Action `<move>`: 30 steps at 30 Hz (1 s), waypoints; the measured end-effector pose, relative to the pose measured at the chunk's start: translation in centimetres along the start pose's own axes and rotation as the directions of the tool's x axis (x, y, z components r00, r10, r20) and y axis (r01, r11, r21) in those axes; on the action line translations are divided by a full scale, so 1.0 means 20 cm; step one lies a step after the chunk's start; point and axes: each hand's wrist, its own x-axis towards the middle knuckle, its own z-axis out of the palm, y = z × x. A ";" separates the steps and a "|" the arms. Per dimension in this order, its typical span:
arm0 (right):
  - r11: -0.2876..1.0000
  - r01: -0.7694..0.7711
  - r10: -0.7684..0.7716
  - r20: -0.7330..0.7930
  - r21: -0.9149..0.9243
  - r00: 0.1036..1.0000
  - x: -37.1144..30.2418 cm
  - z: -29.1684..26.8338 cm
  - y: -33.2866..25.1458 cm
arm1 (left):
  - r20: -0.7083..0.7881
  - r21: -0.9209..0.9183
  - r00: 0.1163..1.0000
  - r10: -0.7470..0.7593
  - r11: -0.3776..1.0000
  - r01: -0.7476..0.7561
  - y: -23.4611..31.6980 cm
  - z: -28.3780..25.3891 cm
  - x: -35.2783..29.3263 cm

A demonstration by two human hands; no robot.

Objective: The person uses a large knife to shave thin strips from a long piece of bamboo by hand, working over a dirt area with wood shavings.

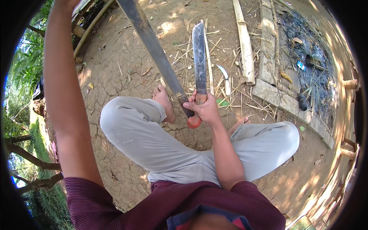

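My right hand (205, 109) is closed round the wooden handle of a machete (199, 53), whose broad, worn blade points away from me. A rounded red end (194, 122) shows below the fingers. Against the same hand lies the near end of a long, dark, flat blade-like piece (153, 48), with my right thumb over it; its far end leaves the top edge. My left arm reaches up at the left. Only the base of my left hand (67, 3) shows at the top edge, and its fingers are cut off. A curved knife (224, 78) with a pale handle lies beyond the machete.
I sit on cracked earth, bare feet (164, 103) close to the blades. Split strips and shavings lie ahead, beside a pale split bamboo length (244, 50). At right, a brick border (281, 97) edges an ashy patch (306, 57). A pole (92, 28) is at far left.
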 end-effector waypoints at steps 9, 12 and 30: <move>0.918 -0.114 0.193 -0.178 0.379 0.965 0.01 -0.04 -0.04 | 0.316 0.659 0.625 -0.714 0.639 0.397 -0.61 -0.08 -1.46; 0.841 -0.182 0.324 -0.205 0.510 0.923 0.04 -0.03 -0.01 | 0.279 0.642 0.596 -0.753 0.608 0.467 -0.78 -0.17 -1.76; 0.852 -0.173 0.302 -0.194 0.495 0.933 -0.07 0.04 -0.18 | 0.212 0.082 0.909 -0.358 0.934 0.348 -0.31 -0.19 -1.46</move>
